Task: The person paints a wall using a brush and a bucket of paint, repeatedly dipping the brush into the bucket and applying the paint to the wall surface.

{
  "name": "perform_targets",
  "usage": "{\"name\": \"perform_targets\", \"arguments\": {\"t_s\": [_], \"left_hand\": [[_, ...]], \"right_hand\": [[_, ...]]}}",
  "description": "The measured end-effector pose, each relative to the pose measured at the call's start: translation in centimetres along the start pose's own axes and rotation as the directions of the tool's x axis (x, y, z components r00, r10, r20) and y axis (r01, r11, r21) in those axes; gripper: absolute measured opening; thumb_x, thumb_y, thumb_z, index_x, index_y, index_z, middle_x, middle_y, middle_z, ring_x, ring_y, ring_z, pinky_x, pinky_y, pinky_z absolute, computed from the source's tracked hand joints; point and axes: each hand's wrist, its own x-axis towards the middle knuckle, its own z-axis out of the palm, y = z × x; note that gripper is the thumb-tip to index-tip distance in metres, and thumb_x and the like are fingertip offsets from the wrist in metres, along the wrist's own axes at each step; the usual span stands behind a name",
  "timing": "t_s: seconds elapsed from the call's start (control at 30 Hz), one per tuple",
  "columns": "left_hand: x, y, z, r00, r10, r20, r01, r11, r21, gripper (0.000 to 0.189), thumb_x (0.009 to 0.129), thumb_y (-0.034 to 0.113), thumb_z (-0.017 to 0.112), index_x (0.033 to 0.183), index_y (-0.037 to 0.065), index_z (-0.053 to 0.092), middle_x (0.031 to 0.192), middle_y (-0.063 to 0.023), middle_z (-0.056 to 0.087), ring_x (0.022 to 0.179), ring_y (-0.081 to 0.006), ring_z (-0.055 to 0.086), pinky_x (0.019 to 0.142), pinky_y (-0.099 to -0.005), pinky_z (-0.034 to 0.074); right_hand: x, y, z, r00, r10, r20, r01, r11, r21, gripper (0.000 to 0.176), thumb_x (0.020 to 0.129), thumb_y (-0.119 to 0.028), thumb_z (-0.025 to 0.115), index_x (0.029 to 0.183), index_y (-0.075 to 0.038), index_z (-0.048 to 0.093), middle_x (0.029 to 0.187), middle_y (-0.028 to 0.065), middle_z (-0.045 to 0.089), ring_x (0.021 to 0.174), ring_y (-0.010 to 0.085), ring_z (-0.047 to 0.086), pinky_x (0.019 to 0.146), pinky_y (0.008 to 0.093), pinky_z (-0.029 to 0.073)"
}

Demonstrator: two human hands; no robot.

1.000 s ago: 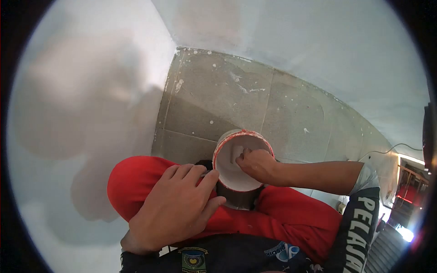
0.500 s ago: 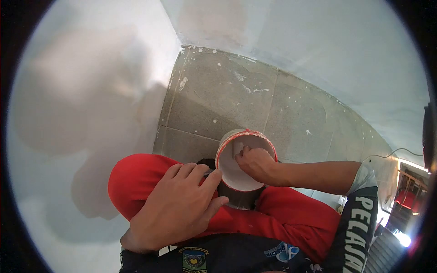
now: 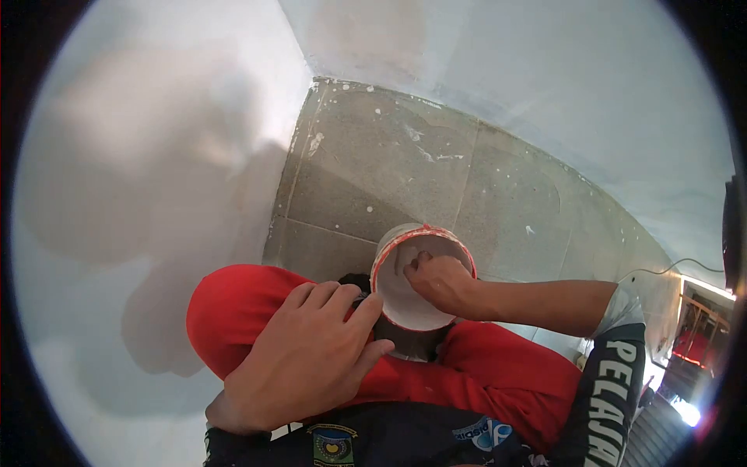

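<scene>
A bucket (image 3: 424,319) with a red-streaked rim stands between the person's legs, with a pale wet substance inside. My right hand (image 3: 443,284) reaches into it from the right, fingers curled together near the inner left wall; what they hold, if anything, is too unclear to name. Resting over the red-trousered left knee, my left hand (image 3: 311,342) has its back to the camera. Its fingers are slightly spread and it holds nothing visible, with the index fingertip beside the bucket's left edge.
Grey floor tiles (image 3: 366,163) spotted with white splashes lie beyond the bucket. A pale wall (image 3: 156,156) rises at the left and another wall (image 3: 545,70) runs along the top and right. A thin cable (image 3: 669,268) hangs at the far right.
The bucket and both hands appear very slightly lower and to the right in the view. My right hand remains inside the bucket, and my left hand stays over the knee.
</scene>
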Motion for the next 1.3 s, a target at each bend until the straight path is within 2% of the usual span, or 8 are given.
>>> {"name": "perform_targets", "arguments": {"t_s": [0.33, 0.4, 0.7, 0.83, 1.03, 1.1, 1.23, 1.3], "left_hand": [[0.8, 0.6, 0.0, 1.0, -0.004, 0.022, 0.004, 1.0, -0.006, 0.042, 0.093, 0.03, 0.062, 0.117, -0.004, 0.055, 0.107, -0.0177, 0.06, 0.105, -0.031, 0.058, 0.094, -0.0422, 0.043], [1.1, 0.9, 0.0, 1.0, -0.006, 0.023, 0.006, 1.0, -0.008, 0.042, 0.092, 0.03, 0.062, 0.117, -0.003, 0.055, 0.107, -0.0176, 0.06, 0.105, -0.031, 0.058, 0.093, -0.0424, 0.043], [2.5, 2.8, 0.8, 0.999, -0.042, 0.035, 0.041, 0.998, 0.044, 0.04, 0.091, 0.028, 0.064, 0.117, -0.001, 0.055, 0.111, -0.0179, 0.061, 0.107, -0.0331, 0.058, 0.096, -0.0433, 0.044], [3.1, 3.5, 0.8, 0.997, -0.071, 0.031, 0.069, 0.996, 0.061, 0.039, 0.091, 0.028, 0.064, 0.117, 0.0, 0.056, 0.112, -0.0188, 0.061, 0.107, -0.0345, 0.058, 0.096, -0.0437, 0.044], [3.7, 4.4, 0.8, 0.996, -0.075, 0.041, 0.072, 0.995, 0.076, 0.039, 0.092, 0.028, 0.063, 0.116, -0.001, 0.055, 0.112, -0.019, 0.061, 0.107, -0.0346, 0.059, 0.096, -0.0439, 0.044], [3.9, 4.3, 0.8, 0.996, -0.073, 0.041, 0.07, 0.994, 0.082, 0.039, 0.092, 0.028, 0.063, 0.116, -0.001, 0.055, 0.112, -0.019, 0.061, 0.107, -0.0344, 0.059, 0.096, -0.0439, 0.044], [3.9, 3.7, 1.2, 0.998, -0.052, 0.03, 0.049, 0.995, 0.087, 0.039, 0.092, 0.029, 0.062, 0.115, -0.001, 0.055, 0.112, -0.0191, 0.061, 0.108, -0.0339, 0.059, 0.096, -0.044, 0.044], [4.0, 3.5, 1.1, 0.998, -0.046, 0.03, 0.044, 0.996, 0.081, 0.039, 0.092, 0.029, 0.062, 0.116, -0.002, 0.055, 0.111, -0.0192, 0.061, 0.108, -0.0338, 0.059, 0.095, -0.044, 0.044]], "right_hand": [[-6.2, 2.7, -4.8, 0.998, -0.05, 0.041, 0.047, 0.997, 0.057, 0.022, 0.087, -0.014, 0.058, 0.104, 0.001, 0.059, 0.094, 0.0205, 0.062, 0.081, 0.0356, 0.066, 0.066, 0.0441, 0.056], [-8.3, 2.7, -6.6, 0.986, 0.132, 0.098, -0.152, 0.959, 0.24, 0.025, 0.093, -0.02, 0.057, 0.107, 0.0, 0.057, 0.092, 0.0191, 0.063, 0.085, 0.0379, 0.064, 0.073, 0.0473, 0.053], [-13.8, 8.1, -4.5, 0.928, 0.221, 0.298, -0.361, 0.729, 0.581, 0.027, 0.098, -0.026, 0.052, 0.114, -0.004, 0.052, 0.092, 0.021, 0.064, 0.093, 0.0404, 0.062, 0.079, 0.0498, 0.046], [-13.4, 8.8, -2.9, 0.951, 0.191, 0.244, -0.295, 0.8, 0.522, 0.028, 0.098, -0.025, 0.051, 0.115, -0.003, 0.051, 0.094, 0.0217, 0.064, 0.094, 0.0408, 0.061, 0.08, 0.0503, 0.045], [-12.8, 10.0, -2.3, 0.975, 0.08, 0.205, -0.201, 0.699, 0.686, 0.031, 0.097, -0.02, 0.05, 0.122, -0.002, 0.051, 0.105, 0.0242, 0.064, 0.101, 0.042, 0.061, 0.086, 0.05, 0.045], [-12.9, 9.7, -2.6, 0.993, 0.033, 0.116, -0.113, 0.59, 0.799, 0.031, 0.096, -0.02, 0.051, 0.122, -0.003, 0.051, 0.11, 0.0224, 0.065, 0.103, 0.0409, 0.061, 0.087, 0.0495, 0.045], [-12.8, 10.5, -2.4, 0.987, 0.054, 0.15, -0.149, 0.645, 0.749, 0.027, 0.097, -0.021, 0.053, 0.116, -0.002, 0.053, 0.103, 0.0197, 0.064, 0.095, 0.0349, 0.061, 0.085, 0.0443, 0.046], [-12.7, 11.1, -2.3, 0.973, 0.029, 0.228, -0.195, 0.629, 0.752, 0.024, 0.096, -0.02, 0.054, 0.11, -0.002, 0.058, 0.092, 0.0129, 0.065, 0.085, 0.0238, 0.06, 0.078, 0.038, 0.047]]}}
